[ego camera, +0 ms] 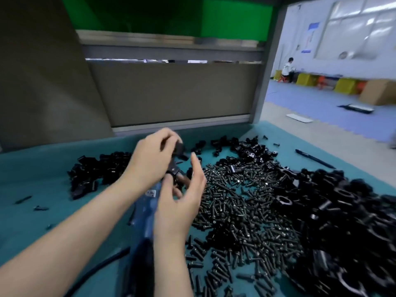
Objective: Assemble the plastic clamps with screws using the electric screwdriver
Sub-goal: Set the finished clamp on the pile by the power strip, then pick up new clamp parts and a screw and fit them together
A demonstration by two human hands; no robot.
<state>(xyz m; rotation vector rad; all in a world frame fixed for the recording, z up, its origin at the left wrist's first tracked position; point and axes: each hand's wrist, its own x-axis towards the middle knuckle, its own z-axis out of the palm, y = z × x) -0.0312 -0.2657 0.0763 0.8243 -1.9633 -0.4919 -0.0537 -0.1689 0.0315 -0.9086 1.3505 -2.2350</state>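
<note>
As a worker's hands meet over a teal mat (pixel 42 189), the left hand (pixel 153 156) pinches one black plastic clamp (pixel 180 148) at its fingertips, raised above the bench. Just below the clamp, the blue screwdriver (pixel 146 211) slants up between the forearms, its dark nose pointing toward the clamp. The right hand (pixel 182 196) sits against that nose, forefinger straight and the other fingers loosely bent. Blur hides whether it grips the tool or a screw. Right of the hands spreads one pile of black screws (pixel 246 213), far too many to count. More black clamp parts lie in three lots: a left heap (pixel 96 170), a back heap (pixel 237 146) behind the screws, and a right heap (pixel 347 213) at the mat's edge. One pen (pixel 314 157) lies beyond them. One cable (pixel 100 269) runs to the screwdriver's rear.
</note>
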